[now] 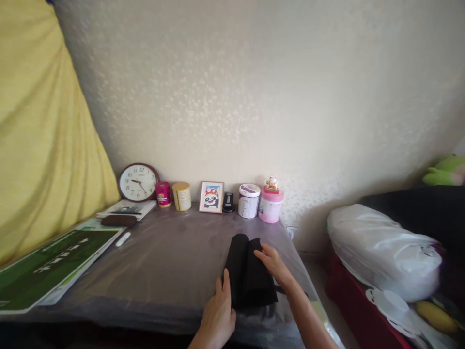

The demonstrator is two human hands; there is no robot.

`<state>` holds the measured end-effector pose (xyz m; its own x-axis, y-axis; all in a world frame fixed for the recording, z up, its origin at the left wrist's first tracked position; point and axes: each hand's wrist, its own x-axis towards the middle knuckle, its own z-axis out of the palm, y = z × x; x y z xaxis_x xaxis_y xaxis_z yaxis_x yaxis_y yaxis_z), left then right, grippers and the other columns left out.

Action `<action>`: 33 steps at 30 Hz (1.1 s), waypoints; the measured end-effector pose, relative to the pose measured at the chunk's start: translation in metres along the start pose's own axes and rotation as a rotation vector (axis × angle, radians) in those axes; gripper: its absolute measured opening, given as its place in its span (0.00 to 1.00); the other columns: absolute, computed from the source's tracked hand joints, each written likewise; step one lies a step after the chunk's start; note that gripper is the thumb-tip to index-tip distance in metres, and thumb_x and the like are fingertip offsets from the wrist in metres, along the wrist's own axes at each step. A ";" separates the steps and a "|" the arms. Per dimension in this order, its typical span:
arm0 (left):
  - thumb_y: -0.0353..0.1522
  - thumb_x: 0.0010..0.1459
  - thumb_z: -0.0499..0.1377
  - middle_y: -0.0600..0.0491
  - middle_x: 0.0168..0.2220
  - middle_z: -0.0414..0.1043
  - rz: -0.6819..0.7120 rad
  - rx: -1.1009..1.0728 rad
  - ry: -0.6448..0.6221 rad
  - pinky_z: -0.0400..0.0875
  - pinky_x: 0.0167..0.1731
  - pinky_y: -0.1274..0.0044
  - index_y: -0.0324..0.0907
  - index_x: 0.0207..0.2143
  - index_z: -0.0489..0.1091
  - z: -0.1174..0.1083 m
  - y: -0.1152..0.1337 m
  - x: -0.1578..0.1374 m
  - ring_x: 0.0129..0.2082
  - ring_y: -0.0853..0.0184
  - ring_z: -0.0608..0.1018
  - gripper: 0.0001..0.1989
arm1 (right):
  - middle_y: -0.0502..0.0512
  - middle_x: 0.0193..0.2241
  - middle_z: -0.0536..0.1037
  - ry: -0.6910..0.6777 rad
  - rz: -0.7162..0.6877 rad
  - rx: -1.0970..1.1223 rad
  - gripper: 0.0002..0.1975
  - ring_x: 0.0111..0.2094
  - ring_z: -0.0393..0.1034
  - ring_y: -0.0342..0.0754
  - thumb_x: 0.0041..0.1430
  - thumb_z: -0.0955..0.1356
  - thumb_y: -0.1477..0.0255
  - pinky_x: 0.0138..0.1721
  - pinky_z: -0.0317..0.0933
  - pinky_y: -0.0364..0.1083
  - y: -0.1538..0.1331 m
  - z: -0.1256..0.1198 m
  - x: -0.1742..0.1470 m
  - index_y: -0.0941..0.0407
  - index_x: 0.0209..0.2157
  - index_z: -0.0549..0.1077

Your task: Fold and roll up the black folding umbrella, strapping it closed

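Slipping seemed the likeliest trouble: the black bundle [251,276] lay in two side-by-side folds, and if the right-hand pinch loosened, the right fold could have sprung open or slid out of line. A thin dark strip [279,290] jutted from beside the bundle beneath the right forearm, and might have snagged had the arm been drawn back. With the worktop's [163,271] front edge so near, a hard tug toward the body could also have dragged the bundle over it.

The bundle lay between the hands, near the worktop's front right corner, its longer sides running from front to back. The left hand [218,310] touched its left side, one finger stretched along it; whether that hand gripped or merely steadied, I could not tell. The right hand [273,263] pinched the far part of the right border between thumb and fingers. Well beyond, by the back edge, stood a purple-lidded tub [248,204] and a pink tub [270,211] topped with a figurine [272,183].
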<state>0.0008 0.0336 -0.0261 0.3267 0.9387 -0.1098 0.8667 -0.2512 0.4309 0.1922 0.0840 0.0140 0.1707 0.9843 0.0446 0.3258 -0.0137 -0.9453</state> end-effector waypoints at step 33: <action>0.25 0.44 0.52 0.48 0.65 0.38 0.218 0.097 0.067 0.43 0.61 0.59 0.38 0.61 0.46 -0.001 -0.002 -0.003 0.64 0.54 0.44 0.39 | 0.52 0.32 0.79 -0.003 -0.314 -0.532 0.13 0.35 0.73 0.46 0.57 0.59 0.74 0.37 0.62 0.42 -0.004 0.080 0.004 0.53 0.38 0.73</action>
<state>-0.0021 0.0316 -0.0255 0.4873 0.8724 0.0373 0.8117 -0.4683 0.3491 0.1167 0.1023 -0.0079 -0.0114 0.9560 0.2931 0.7793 0.1922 -0.5965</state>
